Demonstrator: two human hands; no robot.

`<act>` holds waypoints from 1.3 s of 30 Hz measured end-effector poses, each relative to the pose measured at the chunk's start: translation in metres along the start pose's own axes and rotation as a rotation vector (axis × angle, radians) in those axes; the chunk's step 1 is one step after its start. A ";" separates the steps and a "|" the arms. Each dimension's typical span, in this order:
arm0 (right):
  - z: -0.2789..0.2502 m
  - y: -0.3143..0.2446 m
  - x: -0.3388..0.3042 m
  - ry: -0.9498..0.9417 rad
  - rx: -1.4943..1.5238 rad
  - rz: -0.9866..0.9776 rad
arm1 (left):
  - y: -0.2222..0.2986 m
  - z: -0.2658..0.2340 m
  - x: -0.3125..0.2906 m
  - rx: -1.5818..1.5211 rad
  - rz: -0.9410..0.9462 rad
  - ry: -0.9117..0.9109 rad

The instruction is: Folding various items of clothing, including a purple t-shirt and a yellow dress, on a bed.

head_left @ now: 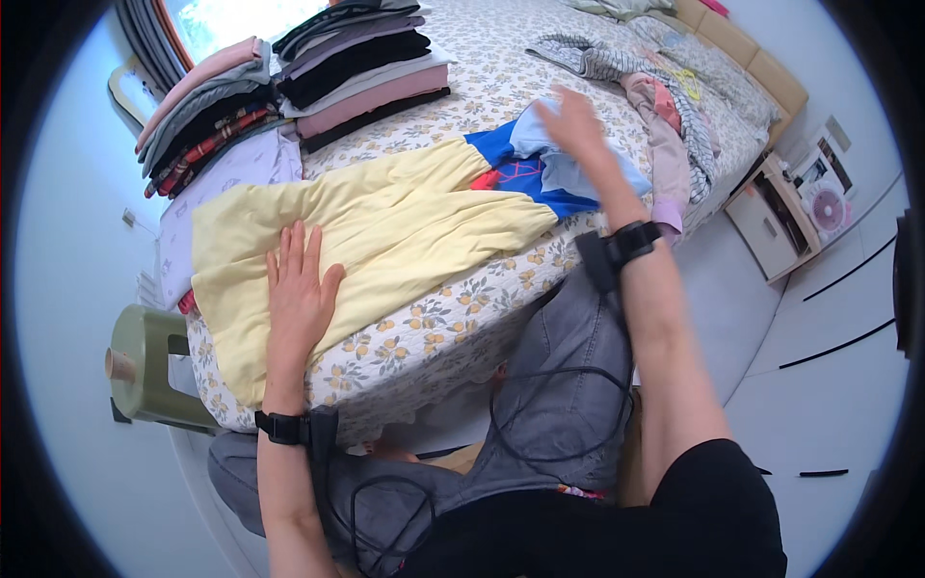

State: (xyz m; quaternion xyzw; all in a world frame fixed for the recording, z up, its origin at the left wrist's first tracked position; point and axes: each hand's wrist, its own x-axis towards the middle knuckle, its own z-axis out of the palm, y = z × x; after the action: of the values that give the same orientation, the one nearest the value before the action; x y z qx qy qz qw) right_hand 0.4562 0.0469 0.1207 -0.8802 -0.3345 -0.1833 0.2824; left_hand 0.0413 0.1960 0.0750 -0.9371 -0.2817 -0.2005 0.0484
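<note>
A dress [414, 217] is spread across the bed, its long yellow skirt toward the left and its blue bodice with a red patch toward the right. Light blue sleeves lie at the bodice end. My left hand [301, 294] rests flat on the skirt near its hem, fingers stretched out. Over the light blue sleeve part is my right hand [578, 130], slightly blurred, with its fingers apart and nothing seen in them. Whether it touches the cloth, I cannot tell.
Two stacks of folded clothes [361, 72] stand at the far left of the floral bedspread [482, 58]. Rumpled clothes [665, 144] lie on the right. A green stool [149, 361] is by the left corner, a bedside cabinet [766, 226] with a pink fan [827, 207] at right.
</note>
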 end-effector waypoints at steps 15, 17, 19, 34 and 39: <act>-0.073 -0.019 0.021 -0.450 0.522 0.145 | -0.003 0.005 0.000 -0.088 -0.008 0.148; -0.080 -0.095 0.007 -0.469 0.489 -0.072 | -0.007 0.005 -0.003 -0.109 -0.019 0.169; -0.081 -0.157 -0.017 -0.548 0.474 -0.231 | -0.010 0.007 -0.003 -0.206 -0.044 0.252; -0.021 -0.097 -0.046 -0.702 0.194 0.169 | -0.009 -0.002 -0.001 -0.663 -0.223 0.435; -0.020 -0.109 -0.068 -0.944 0.412 0.240 | -0.008 -0.003 -0.001 -0.677 -0.228 0.439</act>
State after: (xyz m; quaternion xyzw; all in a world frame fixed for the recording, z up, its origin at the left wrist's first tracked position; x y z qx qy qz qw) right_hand 0.3300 0.0687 0.1417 -0.8253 -0.3513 0.3362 0.2872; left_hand 0.0352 0.2016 0.0769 -0.7978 -0.2849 -0.4810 -0.2259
